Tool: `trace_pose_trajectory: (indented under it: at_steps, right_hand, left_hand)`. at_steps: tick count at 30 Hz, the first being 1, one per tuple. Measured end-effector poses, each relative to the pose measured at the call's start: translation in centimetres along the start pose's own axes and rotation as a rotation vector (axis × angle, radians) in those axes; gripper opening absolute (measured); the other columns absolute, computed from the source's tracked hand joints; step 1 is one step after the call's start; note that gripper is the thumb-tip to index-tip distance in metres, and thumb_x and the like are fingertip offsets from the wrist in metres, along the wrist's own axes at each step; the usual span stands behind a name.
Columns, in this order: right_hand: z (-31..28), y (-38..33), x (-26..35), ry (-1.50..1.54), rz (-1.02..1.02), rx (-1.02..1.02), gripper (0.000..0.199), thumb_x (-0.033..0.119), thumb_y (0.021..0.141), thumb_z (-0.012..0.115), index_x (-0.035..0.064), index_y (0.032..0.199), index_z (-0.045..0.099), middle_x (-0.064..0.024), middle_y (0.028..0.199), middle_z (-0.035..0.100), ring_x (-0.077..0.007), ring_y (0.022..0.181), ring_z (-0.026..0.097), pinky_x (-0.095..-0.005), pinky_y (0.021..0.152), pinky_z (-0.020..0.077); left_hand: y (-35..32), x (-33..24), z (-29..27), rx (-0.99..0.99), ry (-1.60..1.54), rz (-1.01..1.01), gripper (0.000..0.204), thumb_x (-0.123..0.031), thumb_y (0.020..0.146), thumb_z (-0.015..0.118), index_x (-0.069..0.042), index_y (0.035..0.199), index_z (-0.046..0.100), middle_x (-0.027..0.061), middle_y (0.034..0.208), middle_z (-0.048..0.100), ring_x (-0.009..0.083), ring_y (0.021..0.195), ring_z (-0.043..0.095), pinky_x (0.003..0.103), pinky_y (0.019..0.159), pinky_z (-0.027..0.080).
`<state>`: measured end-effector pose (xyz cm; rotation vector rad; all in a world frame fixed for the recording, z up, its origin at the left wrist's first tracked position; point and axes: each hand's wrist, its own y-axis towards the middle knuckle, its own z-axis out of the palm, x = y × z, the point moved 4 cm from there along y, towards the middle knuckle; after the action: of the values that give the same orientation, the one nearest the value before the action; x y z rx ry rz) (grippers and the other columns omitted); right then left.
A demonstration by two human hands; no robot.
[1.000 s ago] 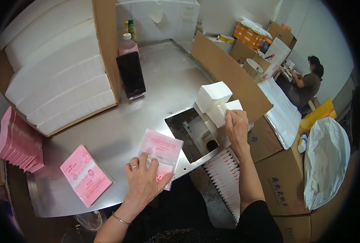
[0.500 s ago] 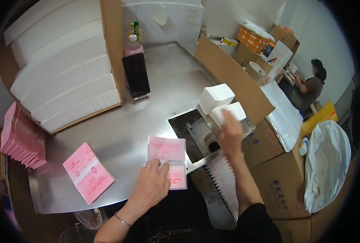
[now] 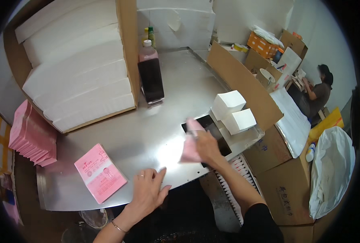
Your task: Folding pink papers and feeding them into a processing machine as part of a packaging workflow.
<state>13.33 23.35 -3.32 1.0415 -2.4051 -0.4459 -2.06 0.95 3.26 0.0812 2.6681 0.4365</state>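
Observation:
My right hand grips a thin pink packet, smeared by motion, and holds it over the near side of a dark rectangular opening in the metal table. To its left, my left hand rests at the table's front edge, fingers apart and holding nothing. Left of that hand lies a stack of pink printed wrappers with a pale band across it. Beyond the opening stand two blocks of folded white paper, side by side. Below the table edge runs a row of white-edged packets.
A tall cardboard carton of white paper stacks fills the back left. Pink bundles stand at the left edge. A dark phone leans before a bottle. Boxes and a white plastic bag are at right; a person sits beyond.
The pink packet has left the table under my left hand and is now in my right hand. My right hand has moved from the white blocks leftward and nearer. The view has shifted slightly.

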Motion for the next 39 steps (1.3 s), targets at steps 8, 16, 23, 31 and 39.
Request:
trace_pose_trajectory:
  at_steps: [8, 16, 23, 31, 39]
  right_hand:
    - [-12.0, 0.1, 1.7, -0.346, 0.049, -0.273, 0.020, 0.010, 0.087, 0.065, 0.0058, 0.107, 0.068, -0.0130, 0.088, 0.067, -0.0335, 0.090, 0.065, -0.0481, 0.077, 0.0490]
    - [-12.1, 0.5, -6.1, -0.426, 0.207, -0.305, 0.015, 0.017, 0.090, 0.066, 0.0031, 0.094, 0.069, -0.0123, 0.092, 0.059, -0.0306, 0.094, 0.056, -0.0460, 0.079, 0.0433]
    - [-11.4, -0.6, -4.3, -0.262, 0.103, -0.373, 0.033, -0.002, 0.083, 0.059, -0.0025, 0.115, 0.066, -0.0206, 0.115, 0.063, -0.0396, 0.106, 0.060, -0.0487, 0.093, 0.0472]
    - [-3.5, -4.7, 11.6, -0.045, -0.465, 0.036, 0.032, 0.016, 0.084, 0.060, 0.0015, 0.111, 0.067, -0.0136, 0.097, 0.064, -0.0311, 0.094, 0.065, -0.0652, 0.108, 0.0340]
    - [-6.8, -2.4, 6.3, -0.042, -0.080, 0.024, 0.021, 0.008, 0.081, 0.066, 0.0024, 0.100, 0.060, -0.0163, 0.101, 0.062, -0.0362, 0.096, 0.062, -0.0491, 0.090, 0.0453]
  left_hand:
    - [-4.0, 4.6, -6.8, -0.344, 0.144, -0.168, 0.030, 0.003, 0.061, 0.061, -0.007, 0.089, 0.058, 0.0183, 0.104, 0.055, 0.0397, 0.102, 0.052, 0.052, 0.089, 0.041]
    - [-5.2, 8.0, -7.6, -0.139, 0.333, -0.369, 0.021, 0.001, 0.078, 0.060, -0.003, 0.099, 0.057, 0.0146, 0.092, 0.055, 0.0357, 0.096, 0.052, 0.051, 0.089, 0.038]
    - [2.3, -1.4, 1.9, -0.088, -0.130, 0.154, 0.028, 0.003, 0.078, 0.063, 0.000, 0.106, 0.061, 0.0180, 0.099, 0.055, 0.0355, 0.092, 0.053, 0.046, 0.085, 0.044]
    - [1.8, 0.1, 1.7, -0.142, 0.091, -0.050, 0.074, -0.035, 0.063, 0.081, -0.003, 0.125, 0.059, 0.0288, 0.146, 0.042, 0.0453, 0.129, 0.043, 0.055, 0.104, 0.033]
    - [2.6, 0.7, 1.7, -0.078, 0.228, 0.003, 0.052, -0.029, 0.077, 0.068, -0.012, 0.125, 0.064, 0.0186, 0.140, 0.051, 0.0416, 0.126, 0.046, 0.052, 0.097, 0.037]
